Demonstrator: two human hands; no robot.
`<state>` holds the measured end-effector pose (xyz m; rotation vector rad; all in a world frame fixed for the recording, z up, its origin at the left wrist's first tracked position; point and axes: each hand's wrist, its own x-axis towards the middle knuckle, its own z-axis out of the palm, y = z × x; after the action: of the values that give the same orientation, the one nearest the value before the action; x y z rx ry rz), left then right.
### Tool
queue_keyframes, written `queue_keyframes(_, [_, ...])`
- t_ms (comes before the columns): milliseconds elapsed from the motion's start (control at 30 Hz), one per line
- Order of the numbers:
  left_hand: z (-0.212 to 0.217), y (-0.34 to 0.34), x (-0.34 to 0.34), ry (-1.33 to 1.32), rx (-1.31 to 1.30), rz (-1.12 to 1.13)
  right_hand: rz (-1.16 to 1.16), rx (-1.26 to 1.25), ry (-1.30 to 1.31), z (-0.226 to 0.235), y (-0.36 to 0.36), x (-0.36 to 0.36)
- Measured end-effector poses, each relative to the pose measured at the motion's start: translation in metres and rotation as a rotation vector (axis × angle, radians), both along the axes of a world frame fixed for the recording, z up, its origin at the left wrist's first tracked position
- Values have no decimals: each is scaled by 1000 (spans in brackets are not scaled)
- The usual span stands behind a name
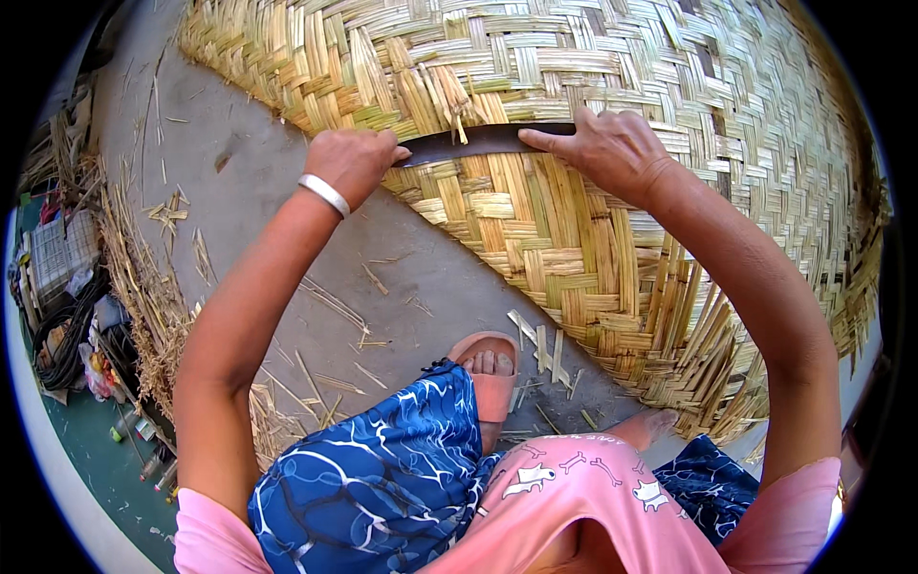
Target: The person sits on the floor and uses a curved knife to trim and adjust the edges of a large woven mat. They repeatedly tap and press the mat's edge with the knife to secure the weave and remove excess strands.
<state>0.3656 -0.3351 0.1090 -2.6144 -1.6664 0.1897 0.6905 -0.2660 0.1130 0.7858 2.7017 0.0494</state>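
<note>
Left hand [352, 163] is fisted around the handle end of a long dark blade [483, 142], right hand [604, 145] pressing flat on its far end. The blade lies across the edge of a big woven bamboo mat [593, 249], loose strips sticking up beside it. Cut slivers [540, 349] scatter the concrete floor [239, 210] near a pink sandal [490, 378].
</note>
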Motion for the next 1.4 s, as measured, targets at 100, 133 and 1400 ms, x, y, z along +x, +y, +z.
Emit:
queue_keyframes(100, [0, 12, -7, 59, -5, -10, -41, -27, 2, 5, -5, -5])
queue_keyframes(133, [-3, 10, -6, 60, -16, -15, -46, -20, -7, 3, -6, -5])
queue_keyframes(1400, [2, 157, -46, 109, -27, 364, -348, -103, 3, 12, 46, -89])
